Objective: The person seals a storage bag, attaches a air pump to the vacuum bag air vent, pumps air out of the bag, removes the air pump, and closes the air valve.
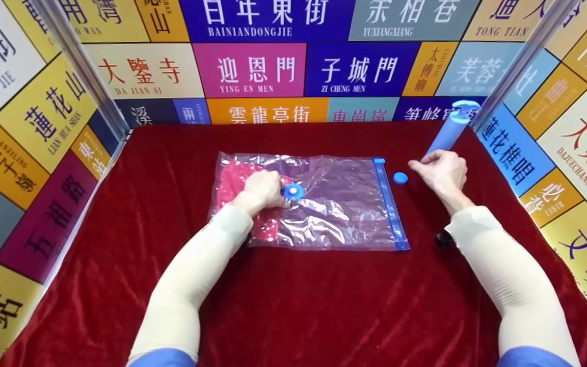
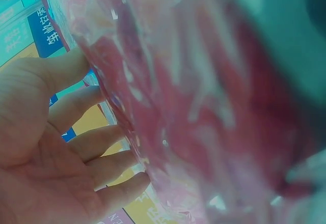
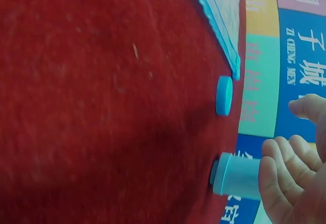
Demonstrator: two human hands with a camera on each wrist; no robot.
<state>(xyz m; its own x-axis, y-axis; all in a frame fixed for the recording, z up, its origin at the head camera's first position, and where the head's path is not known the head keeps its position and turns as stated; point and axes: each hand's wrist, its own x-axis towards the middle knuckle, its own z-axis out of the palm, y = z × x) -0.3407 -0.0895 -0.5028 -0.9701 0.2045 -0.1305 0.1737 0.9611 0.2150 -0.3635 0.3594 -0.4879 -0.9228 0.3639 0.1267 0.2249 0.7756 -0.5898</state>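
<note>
A transparent zip bag (image 1: 334,204) with a blue slider strip lies flat, a folded pink patterned cloth (image 1: 230,183) inside its left part. My left hand (image 1: 260,189) rests on the bag over the cloth, beside a round blue valve (image 1: 293,191). In the left wrist view, the loosely bent fingers of my left hand (image 2: 66,142) touch the plastic. My right hand (image 1: 444,173) is at the lower part of a light blue hand pump (image 1: 446,133). In the right wrist view, its thumb stands apart and its fingers overlap the pump tube (image 3: 239,175); contact is unclear.
A small blue round cap (image 1: 400,178) lies between the bag's zip edge and my right hand. A small black object (image 1: 444,239) is partly hidden by my right sleeve. Dark red cloth (image 1: 324,306) covers the table, with printed panels (image 1: 252,69) along back and sides.
</note>
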